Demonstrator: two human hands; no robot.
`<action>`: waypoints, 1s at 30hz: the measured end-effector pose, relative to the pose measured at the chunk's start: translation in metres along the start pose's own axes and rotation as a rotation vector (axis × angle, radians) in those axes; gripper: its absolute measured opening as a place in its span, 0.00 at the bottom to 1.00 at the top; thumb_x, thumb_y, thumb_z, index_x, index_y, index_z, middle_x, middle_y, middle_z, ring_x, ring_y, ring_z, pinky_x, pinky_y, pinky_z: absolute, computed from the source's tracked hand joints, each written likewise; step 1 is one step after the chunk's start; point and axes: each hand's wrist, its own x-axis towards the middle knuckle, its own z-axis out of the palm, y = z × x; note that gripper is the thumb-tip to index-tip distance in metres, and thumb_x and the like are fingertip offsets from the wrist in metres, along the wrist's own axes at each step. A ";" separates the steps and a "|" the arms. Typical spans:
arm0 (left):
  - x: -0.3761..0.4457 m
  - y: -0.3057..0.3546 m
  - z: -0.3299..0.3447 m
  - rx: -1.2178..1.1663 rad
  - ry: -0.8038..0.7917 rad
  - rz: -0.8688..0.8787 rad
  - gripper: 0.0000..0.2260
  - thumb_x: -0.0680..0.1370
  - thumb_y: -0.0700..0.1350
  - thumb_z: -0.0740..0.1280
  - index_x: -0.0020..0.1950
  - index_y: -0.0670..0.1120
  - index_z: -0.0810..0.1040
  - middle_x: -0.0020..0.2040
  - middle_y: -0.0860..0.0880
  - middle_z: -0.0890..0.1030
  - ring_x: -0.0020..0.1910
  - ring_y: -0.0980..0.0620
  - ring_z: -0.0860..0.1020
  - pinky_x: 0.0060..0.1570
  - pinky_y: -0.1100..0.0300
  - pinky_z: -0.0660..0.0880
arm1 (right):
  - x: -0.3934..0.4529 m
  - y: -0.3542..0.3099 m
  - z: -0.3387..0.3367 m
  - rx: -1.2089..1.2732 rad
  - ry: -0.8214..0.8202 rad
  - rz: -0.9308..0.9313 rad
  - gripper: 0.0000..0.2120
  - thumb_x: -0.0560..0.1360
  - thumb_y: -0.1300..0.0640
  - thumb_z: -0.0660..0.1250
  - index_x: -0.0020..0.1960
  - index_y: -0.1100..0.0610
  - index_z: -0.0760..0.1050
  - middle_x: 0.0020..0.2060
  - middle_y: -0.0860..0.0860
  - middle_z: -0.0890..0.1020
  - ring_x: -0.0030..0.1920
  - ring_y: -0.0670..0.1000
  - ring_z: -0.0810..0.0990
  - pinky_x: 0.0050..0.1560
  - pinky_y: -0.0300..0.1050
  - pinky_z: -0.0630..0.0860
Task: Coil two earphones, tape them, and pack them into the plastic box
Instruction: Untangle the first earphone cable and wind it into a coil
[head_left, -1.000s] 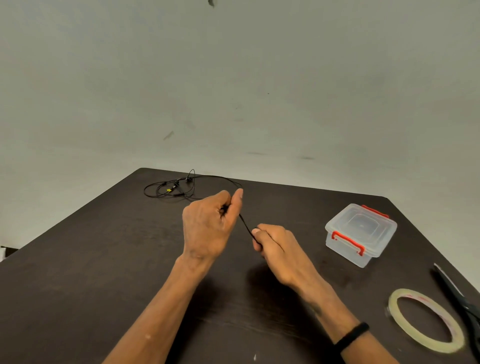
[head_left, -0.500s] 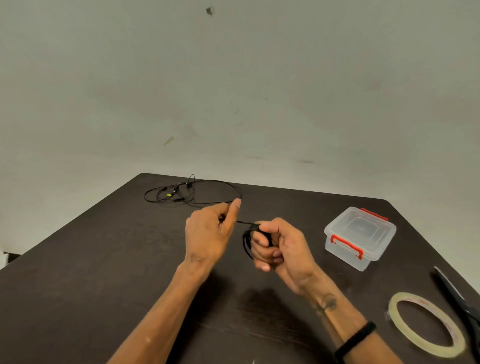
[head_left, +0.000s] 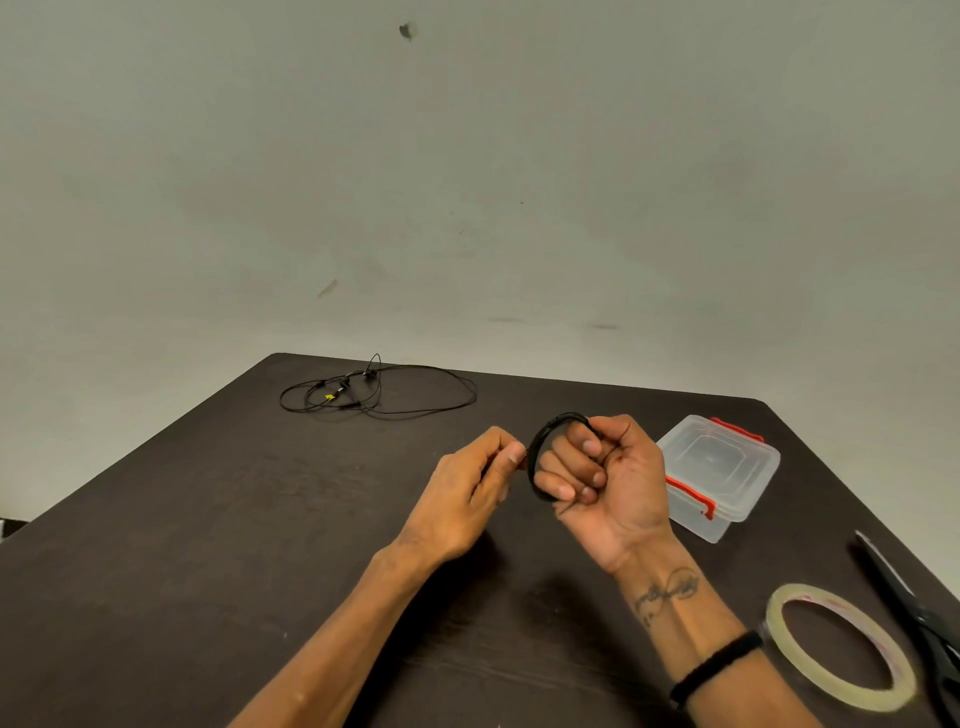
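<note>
**A:** What are we looking at from the head camera?

**B:** We see a dark brown wooden table (head_left: 208, 545) against a pale wall. Our right hand (head_left: 608, 478) is turned palm up, its fingers curled with a thin black earphone cable wound into a coil (head_left: 540, 457) around them. Our left hand (head_left: 467, 488) sits just beside it on the left, thumb and forefinger pinched together at the edge of the coil, apparently on the cable's loose end, though the cable there is too thin for us to be sure.

**A:** And the rest of the task's things?

**B:** The second black earphone, a loose uncoiled tangle of wire (head_left: 374, 395), lies at the far edge of the table, well apart from both hands and off to the left. The clear plastic box with red clips (head_left: 722, 473), lid on, stands just to the right of our right hand. The flat ring of clear adhesive tape (head_left: 841, 649) lies near the right forearm, and beside it a pair of black scissors (head_left: 919, 618).

**A:** So what does the next move turn on?

**B:** We judge the first coil nearly wound and taping to come next. The tape lies on the right, nearer our right hand, but that hand carries the coil, so the left would have to cross over or the coil change hands
</note>
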 end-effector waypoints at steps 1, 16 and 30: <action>0.000 0.000 0.000 0.010 -0.011 0.004 0.12 0.86 0.56 0.59 0.48 0.52 0.74 0.35 0.52 0.76 0.34 0.54 0.74 0.39 0.49 0.75 | 0.000 0.000 0.000 0.013 0.006 0.000 0.17 0.79 0.55 0.55 0.32 0.55 0.63 0.23 0.48 0.55 0.25 0.48 0.50 0.28 0.42 0.57; 0.001 0.002 -0.002 -0.088 0.002 -0.089 0.20 0.84 0.65 0.54 0.69 0.61 0.77 0.61 0.59 0.83 0.63 0.58 0.80 0.66 0.48 0.77 | -0.003 -0.005 0.004 -0.013 0.059 0.053 0.17 0.78 0.55 0.56 0.31 0.54 0.62 0.20 0.47 0.59 0.24 0.46 0.50 0.21 0.38 0.57; -0.001 0.021 0.018 -0.577 -0.062 -0.231 0.13 0.87 0.41 0.60 0.66 0.48 0.82 0.56 0.48 0.86 0.56 0.48 0.84 0.60 0.45 0.80 | -0.006 -0.011 0.008 -0.050 -0.019 0.256 0.16 0.76 0.55 0.57 0.30 0.53 0.62 0.23 0.46 0.54 0.24 0.45 0.50 0.21 0.36 0.54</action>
